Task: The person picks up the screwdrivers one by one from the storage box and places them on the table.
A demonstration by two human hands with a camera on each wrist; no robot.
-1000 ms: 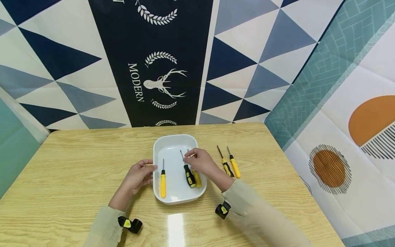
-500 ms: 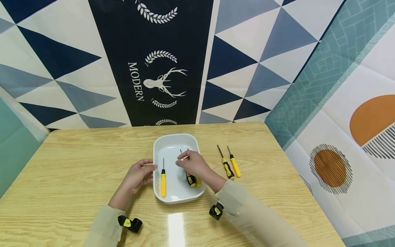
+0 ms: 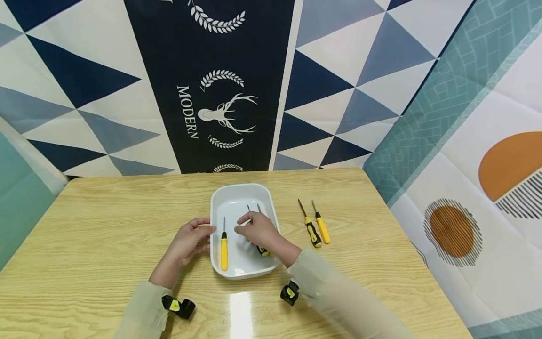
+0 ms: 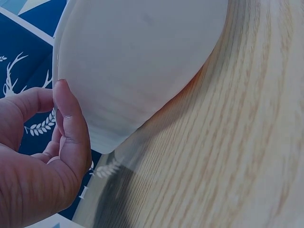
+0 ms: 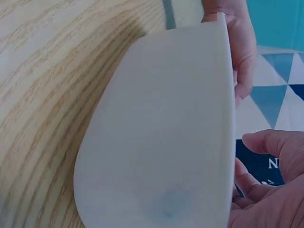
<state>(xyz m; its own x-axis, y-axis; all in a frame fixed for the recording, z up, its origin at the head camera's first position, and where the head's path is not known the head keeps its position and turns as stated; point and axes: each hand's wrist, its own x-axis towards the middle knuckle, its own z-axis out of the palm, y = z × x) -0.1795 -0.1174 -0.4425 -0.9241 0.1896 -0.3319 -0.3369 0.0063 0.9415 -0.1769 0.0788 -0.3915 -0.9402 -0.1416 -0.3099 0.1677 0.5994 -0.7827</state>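
Note:
My left hand (image 3: 191,242) grips the left rim of a deep white tray (image 3: 236,208), with its thumb at the wall, as the left wrist view shows. Over the inside of the tray hovers my right hand (image 3: 259,231), thumb and forefinger apart and nothing seen between them. A yellow-handled screwdriver (image 3: 224,254) lies along the tray's left side, left of those fingertips. Beneath the right hand, a black-and-yellow screwdriver (image 3: 263,252) is mostly covered. The shaft tip of another screwdriver (image 3: 259,207) shows beside it; its handle is almost wholly hidden.
Right of the tray, on the wooden table (image 3: 127,212), lie a black-and-yellow screwdriver (image 3: 313,233) and a yellow-handled screwdriver (image 3: 322,229) side by side. Patterned cloth (image 3: 228,113) hangs behind the table's far edge. Each wrist wears a small black camera (image 3: 290,293).
My right hand has shifted left and slightly down across the tray, away from the two screwdrivers it now covers. The left hand and the tray have stayed in place.

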